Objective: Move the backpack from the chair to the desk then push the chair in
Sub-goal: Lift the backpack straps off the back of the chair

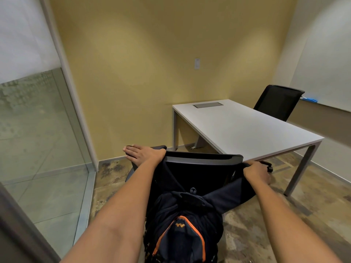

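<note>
A dark navy backpack (182, 224) with an orange zip sits on the seat of a black office chair (203, 160), right below me. Its two shoulder straps spread up and outward toward the chair back's top corners. My left hand (144, 154) lies over the top left corner of the chair back, fingers stretched forward, with the left strap running up under its palm. My right hand (256, 172) is closed around the right strap beside the chair back's right corner. The white desk (247, 126) stands just beyond the chair, to the right.
A second black chair (277, 101) stands at the desk's far side. A glass partition (38, 130) with a metal frame runs along the left. The yellow wall is behind the desk. A whiteboard ledge with a blue item (308, 99) is on the right wall.
</note>
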Motion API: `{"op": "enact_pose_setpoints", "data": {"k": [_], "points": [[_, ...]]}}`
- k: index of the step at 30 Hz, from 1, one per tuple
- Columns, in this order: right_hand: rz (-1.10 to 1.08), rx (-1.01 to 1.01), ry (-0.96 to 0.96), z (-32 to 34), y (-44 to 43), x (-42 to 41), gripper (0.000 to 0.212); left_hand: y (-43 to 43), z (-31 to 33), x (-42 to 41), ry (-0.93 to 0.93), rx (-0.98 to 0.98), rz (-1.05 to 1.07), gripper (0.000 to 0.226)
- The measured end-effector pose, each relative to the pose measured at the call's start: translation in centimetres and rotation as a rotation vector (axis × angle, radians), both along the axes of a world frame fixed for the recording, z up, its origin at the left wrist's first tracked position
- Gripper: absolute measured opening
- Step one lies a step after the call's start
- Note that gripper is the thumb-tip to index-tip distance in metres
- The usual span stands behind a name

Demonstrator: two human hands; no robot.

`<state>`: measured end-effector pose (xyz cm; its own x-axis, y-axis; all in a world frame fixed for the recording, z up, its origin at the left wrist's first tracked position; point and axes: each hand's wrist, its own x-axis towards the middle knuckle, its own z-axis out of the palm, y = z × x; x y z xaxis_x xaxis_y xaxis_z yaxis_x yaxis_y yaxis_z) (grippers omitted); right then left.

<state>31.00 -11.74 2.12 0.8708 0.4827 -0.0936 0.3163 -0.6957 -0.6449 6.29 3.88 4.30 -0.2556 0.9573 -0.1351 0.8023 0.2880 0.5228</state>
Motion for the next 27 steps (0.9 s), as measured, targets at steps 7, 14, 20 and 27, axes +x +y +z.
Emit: {"op": "enact_pose_setpoints", "data": {"k": [7, 14, 20, 27], "points": [[-0.031, -0.042, -0.006, -0.8, 1.1, -2.9, 0.040, 1.1, 2.0, -1.4, 0.151, -0.068, -0.054, 0.121], [-0.060, -0.058, 0.036, -2.0, 3.3, -7.6, 0.037, 3.8, 2.7, -6.0, 0.012, -0.026, -0.212, 0.047], [-0.052, -0.079, 0.042, -2.6, 5.2, -10.2, 0.038, 5.2, 1.8, -8.7, -0.304, 0.023, -0.125, 0.036], [-0.074, -0.066, 0.072, -3.0, 6.5, -12.1, 0.042, 6.4, 0.7, -11.0, -0.581, -0.053, -0.008, 0.045]]}}
